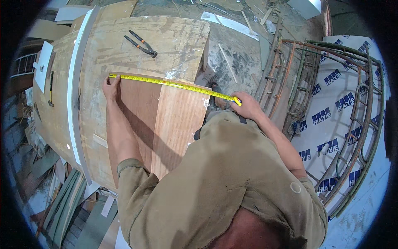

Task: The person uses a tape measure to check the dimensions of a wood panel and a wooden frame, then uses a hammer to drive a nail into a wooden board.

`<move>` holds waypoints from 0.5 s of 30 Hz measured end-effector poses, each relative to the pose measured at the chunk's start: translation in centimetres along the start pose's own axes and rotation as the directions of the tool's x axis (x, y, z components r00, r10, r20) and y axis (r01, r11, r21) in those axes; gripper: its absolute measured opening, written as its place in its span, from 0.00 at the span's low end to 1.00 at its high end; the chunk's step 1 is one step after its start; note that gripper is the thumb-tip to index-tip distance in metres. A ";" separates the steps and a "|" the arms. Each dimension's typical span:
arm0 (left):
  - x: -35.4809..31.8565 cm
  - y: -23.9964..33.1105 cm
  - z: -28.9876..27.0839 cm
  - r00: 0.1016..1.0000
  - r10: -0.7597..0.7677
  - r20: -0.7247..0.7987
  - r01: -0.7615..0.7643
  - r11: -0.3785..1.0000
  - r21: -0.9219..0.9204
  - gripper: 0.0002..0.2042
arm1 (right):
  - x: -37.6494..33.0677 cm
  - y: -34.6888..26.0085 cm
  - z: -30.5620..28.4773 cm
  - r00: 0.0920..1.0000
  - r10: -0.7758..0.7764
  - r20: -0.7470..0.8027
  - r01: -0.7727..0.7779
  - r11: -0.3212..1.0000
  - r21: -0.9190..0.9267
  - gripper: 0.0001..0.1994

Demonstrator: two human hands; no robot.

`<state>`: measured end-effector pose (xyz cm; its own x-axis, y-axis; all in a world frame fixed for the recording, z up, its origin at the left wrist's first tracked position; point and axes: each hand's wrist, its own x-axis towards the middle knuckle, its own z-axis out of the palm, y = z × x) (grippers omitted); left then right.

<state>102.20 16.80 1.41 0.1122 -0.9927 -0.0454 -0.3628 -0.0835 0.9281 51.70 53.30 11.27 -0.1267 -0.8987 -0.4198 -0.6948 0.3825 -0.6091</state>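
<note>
A yellow tape measure (178, 85) is stretched across the far edge of two wooden boards on the workbench. My left hand (111, 88) pinches its free end at the far left corner of the reddish-brown board (139, 97). Around the case of the tape, just past the bench's right edge, my right hand (245, 106) is closed. The paler striped board (177, 120) lies beside the brown one, under the blade. Beyond the tape, pincers (141, 45) with dark handles rest on the bench top (99, 54).
A long white strip (76, 83) runs along the bench's left part. Farther left lies a hammer-like tool (51, 89) with a yellow end. Rusty metal frames (302, 79) stand at the right, by printed white sheeting (331, 95). Wood offcuts (68, 203) are piled at lower left.
</note>
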 end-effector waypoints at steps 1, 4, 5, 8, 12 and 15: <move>0.3 -0.5 -0.2 1.000 -0.007 0.015 0.007 0.999 -0.044 0.32 | 0.0 0.0 0.0 1.000 -0.001 0.001 0.001 1.000 0.000 0.20; 0.8 -1.7 -0.5 1.000 0.000 0.000 0.000 0.998 -0.066 0.33 | 0.1 -0.2 -0.2 1.000 -0.007 0.019 0.007 1.000 -0.010 0.21; 1.0 -1.8 -0.6 1.000 -0.001 0.000 0.001 0.998 -0.066 0.33 | 0.0 -0.4 -0.3 1.000 -0.007 0.005 0.007 1.000 -0.005 0.21; 1.1 -1.7 -0.7 0.999 0.014 0.036 -0.014 1.000 -0.006 0.34 | 0.1 -0.2 -0.2 1.000 0.005 0.011 -0.005 1.000 0.006 0.22; 0.1 0.0 1.1 0.999 -0.017 0.030 0.016 1.000 0.016 0.35 | -0.3 -1.0 -0.9 0.998 0.066 0.023 -0.066 0.998 -0.006 0.22; -0.1 0.2 -0.3 0.999 0.009 -0.039 -0.004 0.992 0.124 0.35 | -0.1 -1.2 -1.0 0.999 0.027 0.039 -0.027 1.000 -0.008 0.22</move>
<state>102.35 16.89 1.72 0.1450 -0.9892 -0.0229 -0.4748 -0.0899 0.8755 51.90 52.73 12.74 -0.1177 -0.8787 -0.4626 -0.6964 0.4051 -0.5923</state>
